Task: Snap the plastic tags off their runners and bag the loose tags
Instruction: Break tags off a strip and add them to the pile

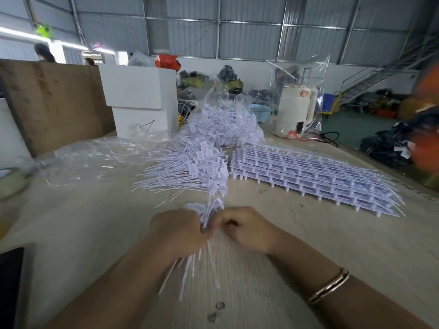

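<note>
both hands (177, 230) (247, 227) gripping tag bundle (209, 217), loose tags (190, 167) beyond, runner stack (308, 174) right, clear bag (95, 157) left

— Bright enough? 
— Evenly lit, soft daylight; blown-out white strip of window (35, 35) at upper left. Barely any shadows on the table (332, 245).
— Sharp? 
— Soft overall. Motion-smeared around both hands at lower centre and along the right edge. Glare on the clear plastic bags (299, 91). Wide-angle bending at the edges, wall beams (218, 27) curved.
</note>
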Motion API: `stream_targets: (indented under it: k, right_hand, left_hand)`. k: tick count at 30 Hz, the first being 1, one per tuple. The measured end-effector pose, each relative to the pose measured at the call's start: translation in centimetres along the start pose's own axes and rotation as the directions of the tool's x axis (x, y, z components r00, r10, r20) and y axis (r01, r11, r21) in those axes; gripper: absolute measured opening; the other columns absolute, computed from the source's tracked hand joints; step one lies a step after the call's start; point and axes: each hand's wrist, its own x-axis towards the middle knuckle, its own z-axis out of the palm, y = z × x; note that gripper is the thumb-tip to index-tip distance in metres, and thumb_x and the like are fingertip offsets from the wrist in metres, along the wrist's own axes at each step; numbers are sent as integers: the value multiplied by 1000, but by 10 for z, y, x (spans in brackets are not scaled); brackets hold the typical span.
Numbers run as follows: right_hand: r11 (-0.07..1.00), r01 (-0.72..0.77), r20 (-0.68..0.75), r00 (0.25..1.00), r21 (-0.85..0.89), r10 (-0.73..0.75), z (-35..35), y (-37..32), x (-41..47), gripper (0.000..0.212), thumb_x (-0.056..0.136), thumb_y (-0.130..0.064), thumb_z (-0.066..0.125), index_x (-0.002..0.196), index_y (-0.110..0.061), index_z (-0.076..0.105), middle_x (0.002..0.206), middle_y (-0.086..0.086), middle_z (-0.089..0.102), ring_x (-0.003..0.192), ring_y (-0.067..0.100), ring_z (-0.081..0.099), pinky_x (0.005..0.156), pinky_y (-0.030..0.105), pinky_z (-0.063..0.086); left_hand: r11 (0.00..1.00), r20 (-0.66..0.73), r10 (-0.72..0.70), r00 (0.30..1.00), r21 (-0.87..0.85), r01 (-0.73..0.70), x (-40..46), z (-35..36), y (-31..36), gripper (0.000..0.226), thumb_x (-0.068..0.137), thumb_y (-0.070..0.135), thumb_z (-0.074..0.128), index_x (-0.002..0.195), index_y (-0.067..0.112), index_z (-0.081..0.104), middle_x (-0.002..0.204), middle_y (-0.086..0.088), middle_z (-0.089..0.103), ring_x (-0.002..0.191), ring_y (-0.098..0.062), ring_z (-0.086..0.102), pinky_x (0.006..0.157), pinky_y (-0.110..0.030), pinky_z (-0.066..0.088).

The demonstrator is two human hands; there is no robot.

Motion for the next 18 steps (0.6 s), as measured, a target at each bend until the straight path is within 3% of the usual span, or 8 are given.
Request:
stream_targets:
  k: [2,4,6,9,11,14,16,18]
  right_hand:
    - [990,-49,-83,995,132,60,-7,4,0,32,91,1,47,104,-16,71,104,-5,68,86,3,63,80,15,47]
    - [977,-102,-197,970,189,140,-18,10,0,35,91,-1,46,95,-26,70,91,-3,68,64,5,57,62,11,41]
    - [962,-165,-293,929,219,226,-28,22,-1,36,93,-3,45,88,-31,67,82,-1,68,64,19,55,59,13,40]
    - [931,-221,-415,848,291,331,-39,37,-2,31,95,-4,45,89,-24,69,68,-5,58,64,13,53,55,11,37]
    - [894,-234,-443,803,383,400,-42,43,-1,29,95,-4,45,89,-20,70,66,-3,56,60,10,51,55,15,38]
    - [893,-235,-435,807,384,400,-42,45,0,28,95,-3,45,91,-15,70,65,-2,55,51,-1,49,50,10,37]
    - [910,-222,-430,825,349,366,-40,44,0,28,95,-1,45,91,-14,70,65,-2,55,53,-1,51,50,7,36]
    - [919,-229,-422,834,322,356,-40,43,0,29,94,0,45,92,-14,70,66,-2,56,56,3,52,51,7,37]
  left_hand:
    - [998,-3,-35,999,46,36,2,2,0,37,91,45,38,113,20,54,117,-1,61,107,-22,58,73,-27,33]
    - [995,-3,-73,997,63,73,4,4,4,28,92,34,41,111,19,53,117,-2,62,108,-22,59,73,-26,33]
    - [993,14,-104,994,59,103,3,5,8,27,92,26,43,117,18,49,119,-1,62,110,-22,59,76,-27,38]
    - [998,35,-68,997,-3,68,-1,-1,-2,36,90,18,42,126,17,41,119,-5,61,109,-26,59,83,-32,43]
    - [999,61,6,998,-53,-3,0,-12,-20,37,91,15,41,128,15,40,110,-8,62,101,-27,61,74,-29,41]
    - [985,66,83,994,-155,-72,4,-35,-49,10,97,17,37,99,12,45,82,-4,54,73,-20,55,60,-28,34]
    - [953,-34,82,996,-291,-88,10,-48,-62,20,99,21,36,79,19,37,73,-1,47,62,-14,45,54,-30,31]
    - [899,-207,56,977,-416,-139,23,-56,-68,25,99,23,37,75,22,32,78,0,54,59,-13,46,52,-29,32]
